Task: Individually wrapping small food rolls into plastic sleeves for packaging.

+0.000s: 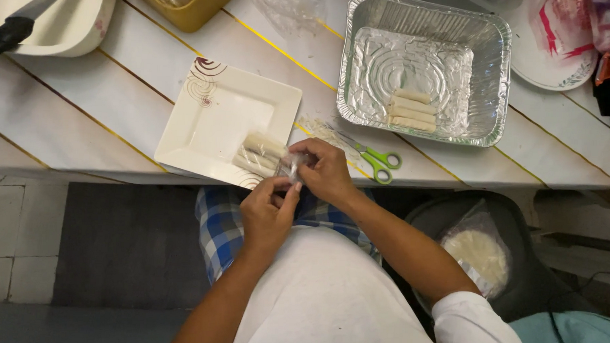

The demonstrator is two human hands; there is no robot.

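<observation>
**Both hands on a small clear wrapper at the near edge of the bench**

The left hand [268,214] and right hand [326,171] each have a grip pinched shut on a small clear plastic wrapper [291,168], held between them just over the bench's near edge. Beside it, a square white plate [212,114] carries three pale rolls [259,155]. Three more rolls [411,109] already lie in the foil tray [364,31] near the far edge. Green-handled scissors [380,160] lie at the near edge.
</observation>
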